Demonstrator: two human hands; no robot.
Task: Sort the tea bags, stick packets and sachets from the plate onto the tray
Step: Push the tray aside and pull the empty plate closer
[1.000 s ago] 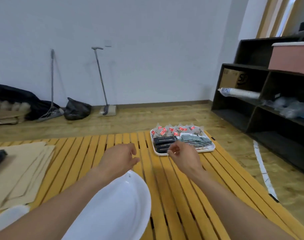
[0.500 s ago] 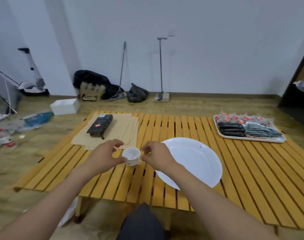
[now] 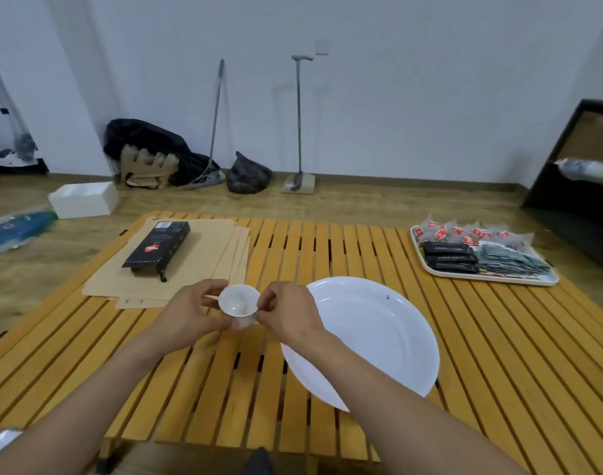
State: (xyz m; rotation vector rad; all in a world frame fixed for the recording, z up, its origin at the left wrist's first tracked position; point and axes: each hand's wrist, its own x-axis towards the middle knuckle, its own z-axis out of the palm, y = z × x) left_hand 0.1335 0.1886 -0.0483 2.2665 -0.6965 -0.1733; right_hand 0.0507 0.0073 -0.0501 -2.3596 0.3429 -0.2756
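Judging from the bare plate (image 3: 389, 337) at centre right, sorting looks finished: tea bags (image 3: 464, 231), stick packets (image 3: 449, 257) and sachets (image 3: 509, 262) fill the tray (image 3: 492, 278) at upper right. Left hand (image 3: 186, 313) and right hand (image 3: 286, 315) pinch a small cup (image 3: 240, 305) between curled fingers.

Both forearms come in bare, no sleeves, no watch or rings on the left hand (image 3: 190, 311) or right hand (image 3: 286, 315).
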